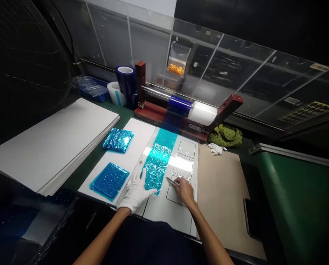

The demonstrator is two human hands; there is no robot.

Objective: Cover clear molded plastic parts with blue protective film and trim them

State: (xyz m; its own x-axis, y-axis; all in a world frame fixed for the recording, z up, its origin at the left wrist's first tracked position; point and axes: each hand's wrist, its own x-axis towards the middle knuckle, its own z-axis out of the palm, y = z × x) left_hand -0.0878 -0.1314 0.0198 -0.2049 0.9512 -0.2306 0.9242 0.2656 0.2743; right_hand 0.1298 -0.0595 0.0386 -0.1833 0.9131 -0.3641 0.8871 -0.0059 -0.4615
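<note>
A strip of translucent blue film [167, 137] runs down from a dark blue roll [180, 105] over a white board [181, 213] marked with black rounded outlines. My left hand [135, 191], in a white glove, lies on the lower left part of the strip with thumb and fingers apart. Bare and closed, my right hand [185, 190] grips a slim, pointed metal knife [171, 180], its tip just right of the film. To the left, two stacks of cut blue film, an upper film stack [118, 140] and a lower film stack [109, 181], lie on white sheeting.
A dark red roll stand [153, 116] also carries a white roll [203, 113]. White sheets [56, 143] are piled at left, beside tape rolls [126, 81]. Brown board [222, 184], a phone [253, 219], a white glove [216, 148] and a green pouch [225, 135] lie at right.
</note>
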